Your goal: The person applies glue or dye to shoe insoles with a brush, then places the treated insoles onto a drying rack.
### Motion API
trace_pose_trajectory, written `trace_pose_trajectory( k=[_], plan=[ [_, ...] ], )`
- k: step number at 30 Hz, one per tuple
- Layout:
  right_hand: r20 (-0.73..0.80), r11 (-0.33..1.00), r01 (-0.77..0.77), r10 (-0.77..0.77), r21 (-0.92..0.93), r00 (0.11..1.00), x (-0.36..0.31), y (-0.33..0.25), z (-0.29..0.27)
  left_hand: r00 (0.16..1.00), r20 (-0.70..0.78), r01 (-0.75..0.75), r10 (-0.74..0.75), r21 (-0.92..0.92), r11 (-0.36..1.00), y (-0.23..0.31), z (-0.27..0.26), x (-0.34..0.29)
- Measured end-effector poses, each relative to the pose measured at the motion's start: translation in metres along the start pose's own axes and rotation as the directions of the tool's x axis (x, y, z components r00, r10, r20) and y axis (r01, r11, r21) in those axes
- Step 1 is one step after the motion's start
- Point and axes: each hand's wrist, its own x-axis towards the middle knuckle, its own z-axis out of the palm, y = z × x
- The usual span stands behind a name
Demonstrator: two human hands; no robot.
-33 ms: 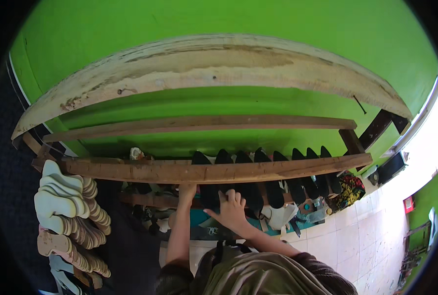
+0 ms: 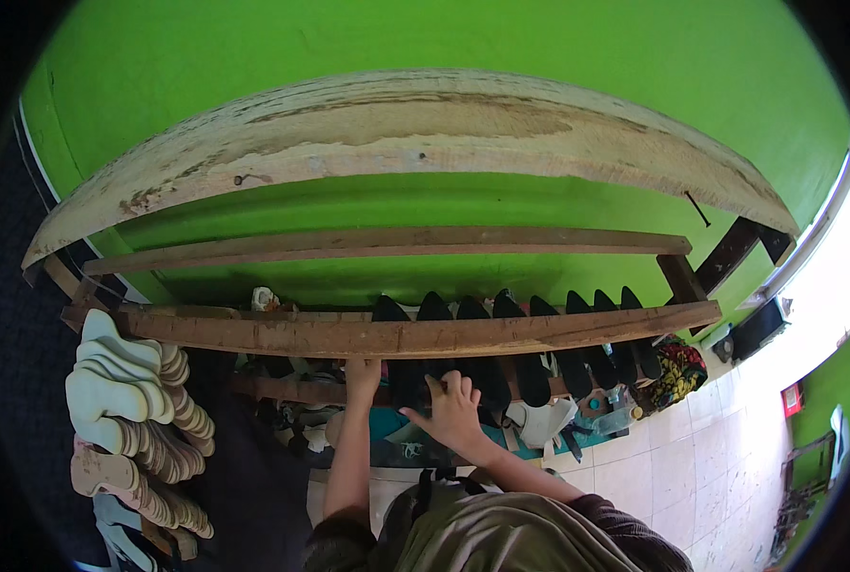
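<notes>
Black sole-shaped pieces lean in a row across the front wooden bar, their pointed tops showing behind it. My left hand reaches up to the underside of this bar, left of the row; its fingers are hidden by the bar. My right hand is in front of the leftmost black pieces. Its fingers are curled by a small brownish thing, too little of which shows to name, and the thumb points left toward a black piece.
A thick pale plank with protruding nails crosses above a thinner rail. Stacked cream sole-shaped pieces hang at the left. Below the bar lie white scraps, a clear bottle and a patterned cloth. Tiled floor stretches right.
</notes>
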Motion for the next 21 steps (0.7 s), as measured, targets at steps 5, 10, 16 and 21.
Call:
trace_pose_trajectory(
  k=[5, 10, 16, 21],
  plan=[
    [-0.095, 0.999, -0.015, 0.018, 0.035, 0.995, -0.021, 0.016, -0.024, 0.990, -0.120, -0.109, 0.076, -0.295, 0.949, 0.069, -0.012, -0.089],
    [-0.005, 0.991, 0.076, -0.076, 0.107, 0.997, -0.057, 0.003, -0.014, 0.990, -0.096, -0.121, 0.102, -0.219, 0.968, 0.024, -0.041, -0.176],
    [-0.063, 0.935, 0.200, -0.190, 0.294, 0.980, -0.117, -0.029, -0.010, 0.998, -0.056, 0.018, -0.021, -0.059, 0.998, 0.022, -0.104, -0.269],
    [-0.042, 0.879, 0.294, -0.301, 0.376, 0.953, -0.184, -0.059, -0.003, 0.984, -0.177, 0.041, -0.018, 0.123, 0.992, 0.014, -0.142, -0.346]
  ],
)
